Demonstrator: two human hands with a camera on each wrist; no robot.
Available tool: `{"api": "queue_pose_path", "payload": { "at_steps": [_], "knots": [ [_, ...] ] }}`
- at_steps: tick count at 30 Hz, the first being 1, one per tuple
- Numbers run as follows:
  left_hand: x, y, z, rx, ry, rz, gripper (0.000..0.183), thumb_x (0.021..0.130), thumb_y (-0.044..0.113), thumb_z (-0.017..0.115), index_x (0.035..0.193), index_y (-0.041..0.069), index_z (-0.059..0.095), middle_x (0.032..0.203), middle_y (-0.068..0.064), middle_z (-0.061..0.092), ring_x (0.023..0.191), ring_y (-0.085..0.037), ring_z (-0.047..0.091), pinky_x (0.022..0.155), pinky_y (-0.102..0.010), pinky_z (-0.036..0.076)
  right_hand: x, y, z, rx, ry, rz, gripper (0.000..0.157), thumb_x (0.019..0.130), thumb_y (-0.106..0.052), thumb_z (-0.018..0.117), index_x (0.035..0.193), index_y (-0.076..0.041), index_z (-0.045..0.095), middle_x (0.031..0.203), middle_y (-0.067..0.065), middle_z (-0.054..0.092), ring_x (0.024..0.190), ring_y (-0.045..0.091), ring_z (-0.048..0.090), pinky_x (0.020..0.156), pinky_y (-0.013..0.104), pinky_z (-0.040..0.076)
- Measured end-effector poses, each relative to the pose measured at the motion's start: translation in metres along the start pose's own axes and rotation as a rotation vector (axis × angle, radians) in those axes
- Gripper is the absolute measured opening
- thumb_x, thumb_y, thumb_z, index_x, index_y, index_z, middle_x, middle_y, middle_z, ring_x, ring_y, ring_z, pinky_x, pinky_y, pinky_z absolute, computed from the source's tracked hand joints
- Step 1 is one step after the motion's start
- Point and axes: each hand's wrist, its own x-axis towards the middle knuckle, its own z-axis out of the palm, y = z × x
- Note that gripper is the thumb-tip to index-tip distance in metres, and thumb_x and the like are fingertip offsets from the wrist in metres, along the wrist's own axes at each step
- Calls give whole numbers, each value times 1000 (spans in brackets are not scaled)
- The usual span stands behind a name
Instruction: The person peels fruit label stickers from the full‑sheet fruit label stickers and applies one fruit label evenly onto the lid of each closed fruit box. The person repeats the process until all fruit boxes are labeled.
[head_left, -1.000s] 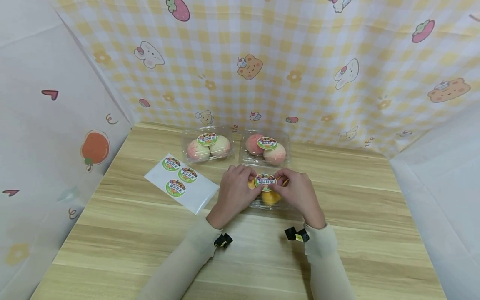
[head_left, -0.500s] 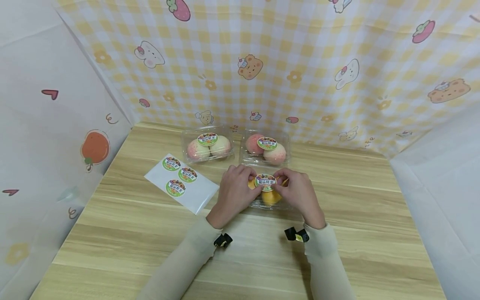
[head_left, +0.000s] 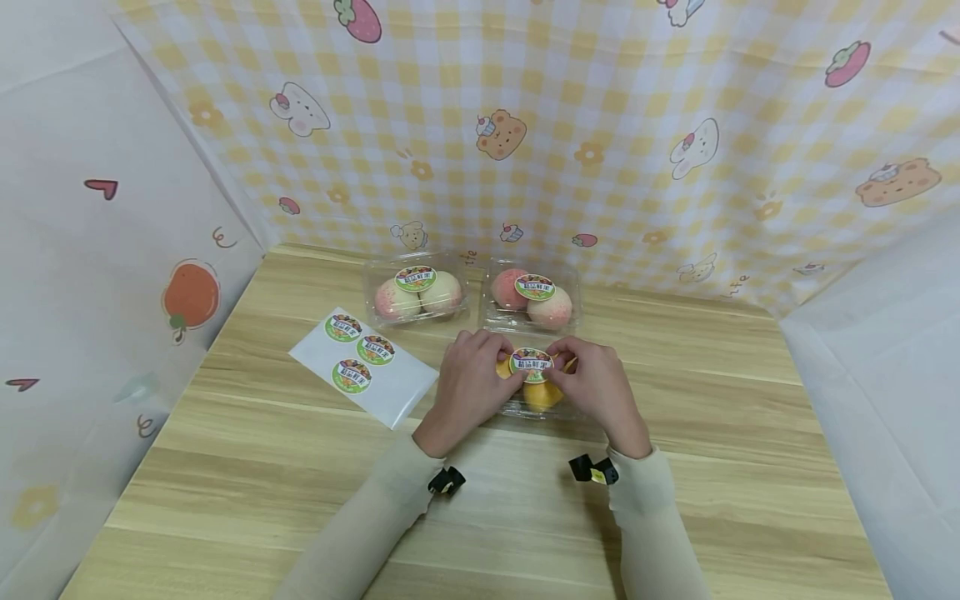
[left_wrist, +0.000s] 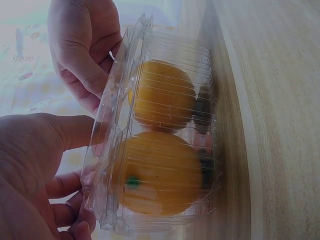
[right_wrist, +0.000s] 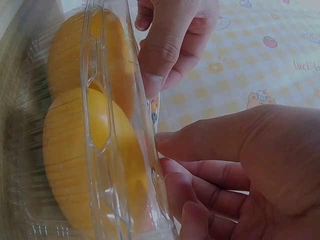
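Note:
A clear plastic clamshell box (head_left: 517, 410) with two yellow-orange fruits (left_wrist: 162, 172) sits on the table in front of me. Over its lid is a round, colourful sticker (head_left: 532, 364), held at its two sides. My left hand (head_left: 474, 379) pinches the left edge with thumb and bent fingers. On the opposite edge, my right hand (head_left: 596, 383) does the same. In the right wrist view only a sliver of the sticker shows, close against the lid, between the two thumbs. Whether all of it touches the plastic cannot be told.
Behind stand two similar boxes of pink-and-white peaches, one at left (head_left: 417, 310) and one at right (head_left: 534, 312), each with a sticker on its lid. A white sheet (head_left: 390, 398) with three round stickers lies left of my hands. A checked curtain (head_left: 450, 183) hangs behind the table.

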Motion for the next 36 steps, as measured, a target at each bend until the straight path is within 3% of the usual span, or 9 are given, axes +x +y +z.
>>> {"api": "queue_pose_path", "payload": {
  "at_steps": [36],
  "knots": [
    [1,2,-1,-5,-33,-28,34,89,37,93,104,11,77,103,-3,73,92,-26,59,79,-38,47,0,1,0,0,-12,-5,20,91,-3,86,110,-4,78,84,1,71,72,19,67,64,35,54]
  ]
}}
